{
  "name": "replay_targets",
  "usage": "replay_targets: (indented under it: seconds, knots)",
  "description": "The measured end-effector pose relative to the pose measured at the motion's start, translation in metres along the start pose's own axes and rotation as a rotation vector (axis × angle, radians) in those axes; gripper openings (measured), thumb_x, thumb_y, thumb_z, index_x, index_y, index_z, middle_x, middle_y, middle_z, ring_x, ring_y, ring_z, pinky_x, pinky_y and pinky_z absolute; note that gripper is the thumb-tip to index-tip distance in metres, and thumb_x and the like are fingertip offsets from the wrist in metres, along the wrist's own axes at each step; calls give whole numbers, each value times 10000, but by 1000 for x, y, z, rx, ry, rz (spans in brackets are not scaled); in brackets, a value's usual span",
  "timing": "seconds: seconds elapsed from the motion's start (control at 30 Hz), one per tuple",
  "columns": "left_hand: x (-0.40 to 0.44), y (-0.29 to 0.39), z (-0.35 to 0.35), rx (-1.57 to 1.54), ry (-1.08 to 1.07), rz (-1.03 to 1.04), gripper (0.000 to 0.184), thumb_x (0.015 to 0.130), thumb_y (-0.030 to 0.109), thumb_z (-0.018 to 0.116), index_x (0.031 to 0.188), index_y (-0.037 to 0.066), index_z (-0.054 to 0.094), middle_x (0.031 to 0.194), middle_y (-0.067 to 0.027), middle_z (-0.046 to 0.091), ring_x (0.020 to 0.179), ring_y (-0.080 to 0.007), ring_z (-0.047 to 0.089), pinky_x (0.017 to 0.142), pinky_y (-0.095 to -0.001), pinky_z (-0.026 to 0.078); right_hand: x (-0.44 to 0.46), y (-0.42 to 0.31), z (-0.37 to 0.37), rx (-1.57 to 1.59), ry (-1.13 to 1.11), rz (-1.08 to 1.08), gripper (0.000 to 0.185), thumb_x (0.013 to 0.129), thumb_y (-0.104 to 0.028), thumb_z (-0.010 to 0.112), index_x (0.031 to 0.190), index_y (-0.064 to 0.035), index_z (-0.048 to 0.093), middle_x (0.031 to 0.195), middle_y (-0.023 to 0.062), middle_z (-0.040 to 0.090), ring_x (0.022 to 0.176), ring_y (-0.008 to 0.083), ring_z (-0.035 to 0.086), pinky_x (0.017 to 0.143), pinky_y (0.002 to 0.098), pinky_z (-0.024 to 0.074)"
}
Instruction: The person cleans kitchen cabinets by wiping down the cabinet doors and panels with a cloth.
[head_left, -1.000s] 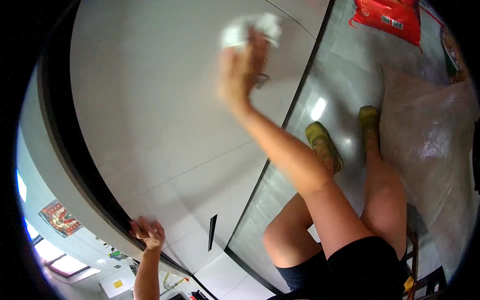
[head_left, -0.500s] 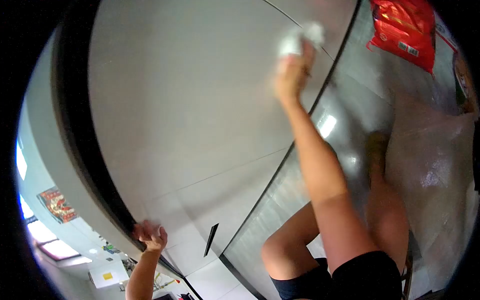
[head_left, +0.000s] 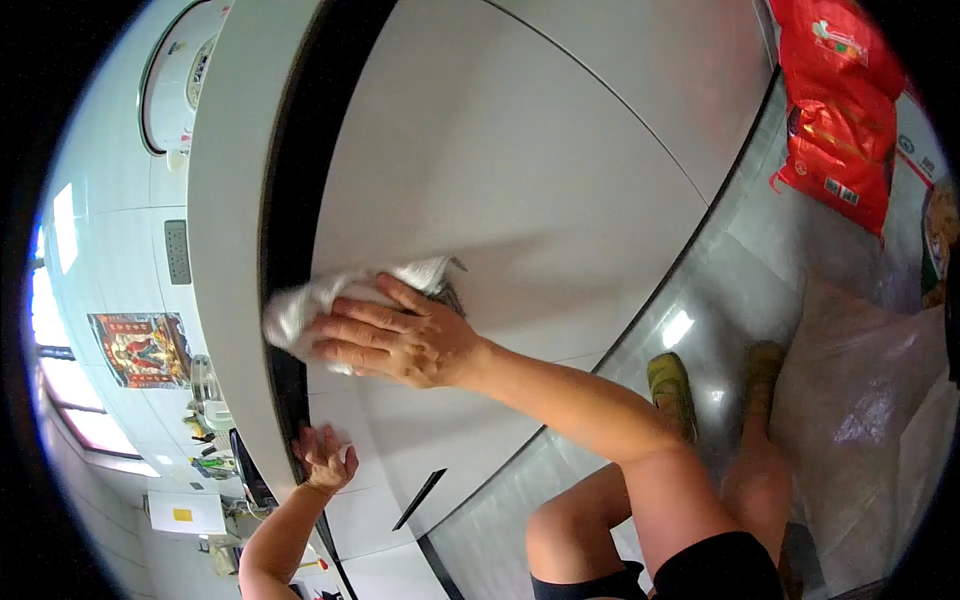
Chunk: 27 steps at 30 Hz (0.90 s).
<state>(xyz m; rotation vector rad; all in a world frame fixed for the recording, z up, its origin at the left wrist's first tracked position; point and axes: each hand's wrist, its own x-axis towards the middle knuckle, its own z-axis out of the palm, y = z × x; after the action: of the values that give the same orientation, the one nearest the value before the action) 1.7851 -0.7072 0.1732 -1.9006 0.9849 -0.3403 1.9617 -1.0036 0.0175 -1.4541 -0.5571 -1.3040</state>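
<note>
The view is turned sideways, with the floor on the right. My right hand [head_left: 400,335] presses a white cloth [head_left: 430,272] flat against a pale cabinet front [head_left: 520,170]. The cloth's upper part reaches the black strip [head_left: 292,200] under the countertop and is smeared by motion. My left hand [head_left: 325,458] rests at that strip lower in the picture, fingers apart and partly bent, with no loose thing in it. A slim black handle [head_left: 420,499] sits on the panel near it.
A red bag [head_left: 840,110] stands on the shiny floor beside a printed box [head_left: 918,140] and a clear plastic sheet [head_left: 850,440]. My shoes [head_left: 670,390] are near the cabinet base. A white rice cooker [head_left: 178,85] stands on the countertop [head_left: 235,250].
My right hand has swept the cloth from the lower, far part of the cabinet front up to the black strip, closer to my left hand. My left hand stays at the strip. The view has shifted.
</note>
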Motion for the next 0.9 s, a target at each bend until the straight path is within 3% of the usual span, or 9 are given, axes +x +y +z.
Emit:
replay_targets:
  seconds: [0.2, 0.3, 0.4, 0.47, 0.5, 0.6, 0.7, 0.73, 0.9]
  knots:
    - [-1, 3, -3, 39, -60, 14, 649, 802, 262, 553, 1282, -134, 370, 1322, -275, 390, 1229, -468, 265, 998, -584, 197, 44, 55, -36, -129, -45, -140, 589, 741, -503, 613, 1284, -346, 448, 1438, -57, 338, 1330, 193, 313, 1098, 528, 156]
    - [-20, 0, 11, -46, -46, 21, 596, 760, 249, 597, 1215, -109, 460, 1133, -278, 505, 1176, -460, 336, 976, -573, 225, 85, 92, -59, -215, 161, 44, 456, 750, -422, 607, 1166, -243, 558, 1301, 93, 436, 1269, 334, 347, 981, 634, 238]
    - [1, 2, 4, -63, 19, 64, 567, 741, 226, 618, 1188, -100, 498, 1048, -271, 549, 1125, -447, 387, 961, -556, 261, 107, 135, -76, -265, 422, 128, 447, 826, -351, 533, 1221, -142, 534, 1305, 146, 418, 1194, 367, 389, 994, 553, 270]
    - [20, 3, -9, -25, 44, 90, 523, 762, 194, 601, 1174, -111, 496, 1120, -251, 529, 1119, -432, 382, 958, -532, 295, 98, 135, -98, -399, 360, 183, 475, 916, -208, 413, 1361, -44, 383, 1408, 238, 308, 1283, 432, 292, 1043, 519, 231]
    - [-2, -1, -1, -69, 13, 71, 517, 776, 207, 596, 1170, -111, 497, 1161, -243, 512, 1135, -435, 361, 957, -535, 294, 84, 137, -105, -331, 344, 322, 477, 902, -204, 422, 1335, -4, 398, 1397, 241, 325, 1280, 434, 292, 1051, 492, 237]
    - [7, 1, -6, 47, 19, 63, 551, 811, 250, 582, 1207, -112, 462, 1227, -273, 449, 1152, -451, 325, 960, -545, 279, -16, 204, -104, -409, 537, 430, 466, 897, -364, 442, 1286, -109, 475, 1326, 175, 397, 1236, 372, 356, 1025, 523, 257]
    - [-12, -6, 1, 70, -28, 79, 624, 846, 284, 532, 1283, -121, 345, 1294, -364, 253, 1140, -455, 296, 903, -587, 277, -137, 240, -119, -380, 622, 933, 518, 948, -403, 291, 1365, -107, 374, 1402, 202, 316, 1318, 379, 259, 1058, 526, 214]
    - [-10, -7, 0, 57, -30, 73, 630, 852, 280, 526, 1296, -118, 325, 1315, -355, 237, 1159, -461, 282, 911, -593, 266, -167, 246, -123, -316, 665, 1149, 536, 950, -406, 263, 1388, -105, 340, 1429, 206, 282, 1340, 376, 227, 1071, 516, 201]
    - [-1, 0, -5, 72, -71, -3, 656, 876, 245, 511, 1357, -108, 237, 1394, -301, 197, 1261, -490, 208, 983, -624, 203, -225, 284, -126, -330, 814, 1502, 534, 954, -378, 209, 1401, -107, 320, 1447, 191, 266, 1350, 340, 219, 1106, 438, 185]
